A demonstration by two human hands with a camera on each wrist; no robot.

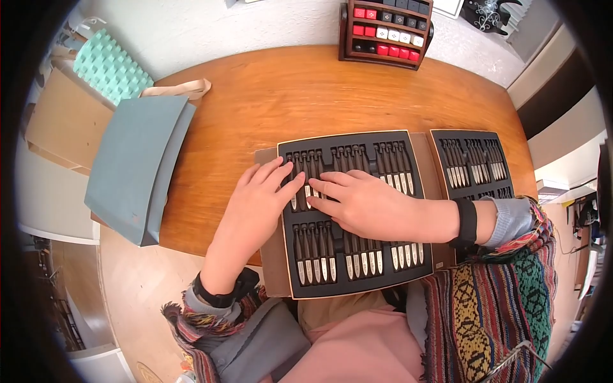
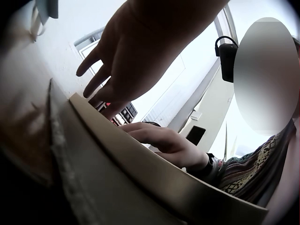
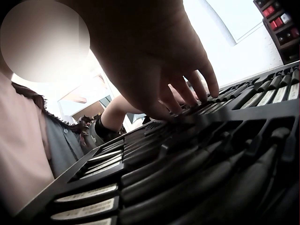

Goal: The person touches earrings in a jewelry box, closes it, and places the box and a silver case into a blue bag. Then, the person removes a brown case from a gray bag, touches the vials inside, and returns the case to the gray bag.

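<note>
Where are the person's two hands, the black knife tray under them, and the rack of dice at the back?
left hand [image 1: 258, 195], head view, back of the hand
right hand [image 1: 361, 204], head view, back of the hand
black knife tray [image 1: 357, 286], head view, near rim
dice rack [image 1: 343, 35], head view, wooden left side

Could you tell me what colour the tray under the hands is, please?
The tray is black with a thin tan edge; the head view shows it best.

Two black knife trays [image 1: 352, 145] [image 1: 469, 137] lie on the table [image 1: 268, 96], two hands [image 1: 255, 204] [image 1: 367, 204] on the nearer one. One blue bag [image 1: 131, 159] overhangs the left edge, one dice rack [image 1: 385, 30] stands at the far edge.
</note>
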